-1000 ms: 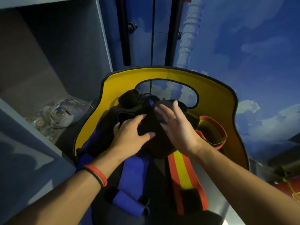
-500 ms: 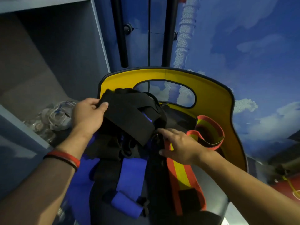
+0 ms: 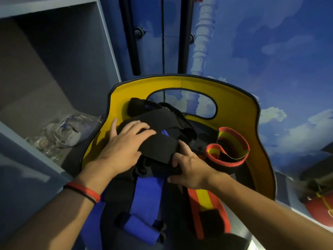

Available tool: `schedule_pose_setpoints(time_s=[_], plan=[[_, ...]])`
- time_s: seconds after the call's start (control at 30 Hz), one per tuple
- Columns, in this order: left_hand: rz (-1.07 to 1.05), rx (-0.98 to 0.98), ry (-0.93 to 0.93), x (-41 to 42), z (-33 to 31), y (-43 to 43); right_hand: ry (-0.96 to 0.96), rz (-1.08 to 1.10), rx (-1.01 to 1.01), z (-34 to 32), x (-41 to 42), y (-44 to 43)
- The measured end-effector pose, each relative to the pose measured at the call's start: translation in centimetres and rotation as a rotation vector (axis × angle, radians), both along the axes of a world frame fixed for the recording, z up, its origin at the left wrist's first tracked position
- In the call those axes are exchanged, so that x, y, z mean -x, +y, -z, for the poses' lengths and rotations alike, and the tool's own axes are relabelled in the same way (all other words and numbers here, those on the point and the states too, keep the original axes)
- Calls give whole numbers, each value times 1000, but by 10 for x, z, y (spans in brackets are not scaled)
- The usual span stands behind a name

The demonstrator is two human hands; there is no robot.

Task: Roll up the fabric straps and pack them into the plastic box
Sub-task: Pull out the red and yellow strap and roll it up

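Black and bunched, the fabric straps [image 3: 162, 143] sit heaped on a yellow board [image 3: 234, 101], just below its cut-out handle. The left hand [image 3: 124, 148] lies flat on the heap, fingers straight and spread, pressing down. The right hand [image 3: 189, 170] pinches the heap's near edge between thumb and curled fingers. A blue strap [image 3: 146, 195] runs out beneath them, and a red-and-yellow strap [image 3: 227, 148] curls in a loop to the right. Clear plastic packets [image 3: 61, 134] lie on the shelf [image 3: 45, 105] at left.
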State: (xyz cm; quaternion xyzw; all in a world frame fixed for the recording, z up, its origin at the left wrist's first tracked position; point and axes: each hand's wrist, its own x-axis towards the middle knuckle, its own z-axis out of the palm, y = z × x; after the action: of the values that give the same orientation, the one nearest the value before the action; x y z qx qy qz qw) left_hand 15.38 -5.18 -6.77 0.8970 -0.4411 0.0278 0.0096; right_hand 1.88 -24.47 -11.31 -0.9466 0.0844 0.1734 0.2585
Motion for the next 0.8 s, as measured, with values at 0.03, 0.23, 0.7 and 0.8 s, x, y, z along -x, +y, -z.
schedule_pose_setpoints(time_s=[0.03, 0.23, 0.7, 0.8], plan=[[-29, 20, 21, 0, 0, 1, -26, -4, -31, 0, 0, -1], [-200, 202, -116, -30, -6, 27, -318, -176, -112, -10, 1, 6], [-222, 203, 409, -42, 54, 61, -154, -127, 17, -2, -9, 12], [-230, 93, 410, -38, 41, 58, -82, -156, -5, 4, -7, 17]])
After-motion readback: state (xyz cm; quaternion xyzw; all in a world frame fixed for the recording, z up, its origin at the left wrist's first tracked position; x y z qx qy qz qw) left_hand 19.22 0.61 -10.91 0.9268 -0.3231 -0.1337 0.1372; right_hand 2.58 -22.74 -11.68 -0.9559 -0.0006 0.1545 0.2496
